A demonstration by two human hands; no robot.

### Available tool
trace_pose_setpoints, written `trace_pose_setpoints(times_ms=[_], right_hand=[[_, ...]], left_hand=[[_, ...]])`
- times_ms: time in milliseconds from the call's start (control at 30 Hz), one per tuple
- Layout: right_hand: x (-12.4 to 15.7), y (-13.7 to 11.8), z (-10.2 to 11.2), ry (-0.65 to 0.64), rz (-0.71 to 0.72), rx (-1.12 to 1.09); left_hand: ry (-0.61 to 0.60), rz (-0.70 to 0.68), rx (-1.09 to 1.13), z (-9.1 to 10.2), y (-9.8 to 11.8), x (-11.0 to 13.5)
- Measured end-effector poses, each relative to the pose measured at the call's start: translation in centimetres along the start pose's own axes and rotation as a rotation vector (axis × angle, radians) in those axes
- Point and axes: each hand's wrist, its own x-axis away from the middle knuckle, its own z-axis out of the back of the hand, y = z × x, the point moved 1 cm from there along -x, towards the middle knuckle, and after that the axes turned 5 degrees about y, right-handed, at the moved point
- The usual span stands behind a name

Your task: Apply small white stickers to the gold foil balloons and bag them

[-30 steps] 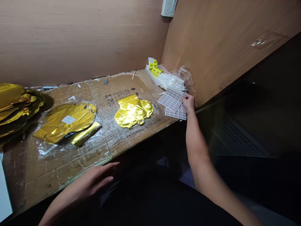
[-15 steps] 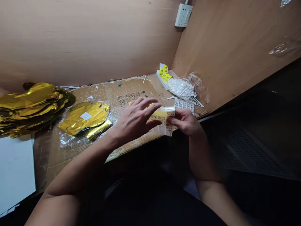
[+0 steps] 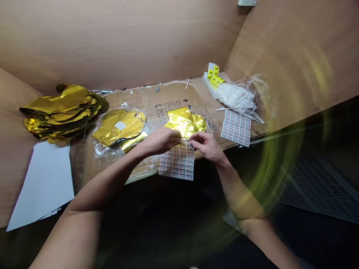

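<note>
Sticker sheet (image 3: 176, 162), printed with rows of small marks, is hanging between the person's two hands at the near edge of the table (image 3: 77, 162), its lower part reaching past that edge. The left hand (image 3: 165, 139) is pinching it along the top, and the right hand (image 3: 208, 147) is gripping its top right corner between thumb and fingers, so both hands are grasping the same sheet close together. Just beyond them, a shiny gold foil piece (image 3: 183, 118) is lying on the cardboard (image 3: 146, 98) that is covering much of the table, the hands partly hiding its near side. To the right, a second sheet (image 3: 236, 127) with similar marks is lying flat near the edge. Farther back on that side, a bundle of white sticks (image 3: 235, 96) is resting beside clear plastic, with yellow labels (image 3: 215, 81) lying just left of it. On the left, a clear bag (image 3: 101, 148) is holding folded gold foil (image 3: 110, 130), with a small white label (image 3: 120, 125) showing on top. Farther left, a pile of gold foil pieces (image 3: 61, 112) is sitting, and white boards (image 3: 45, 183) are lying nearer the person.
</note>
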Motion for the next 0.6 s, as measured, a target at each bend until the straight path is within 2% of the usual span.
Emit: trace_pose_setpoints(times_ms=[133,233,333,600], right_hand=[[-0.8,2.1,-2.0,0.032,-0.049,-0.002],[-1.1,2.9,-2.6,0.054,0.027,0.166],[-1.2,3.0,-2.7,0.059,0.074,0.275],[-1.6,2.3,-3.0,0.004,-0.063,0.151]], left_hand=[[-0.006,0.040,0.018,-1.1,-1.4,0.3],[-0.007,0.054,0.092,-2.0,-2.8,0.3],[0.025,0.009,0.120,-2.8,-3.9,0.3],[0.188,-0.072,0.112,-5.5,-5.4,0.4]])
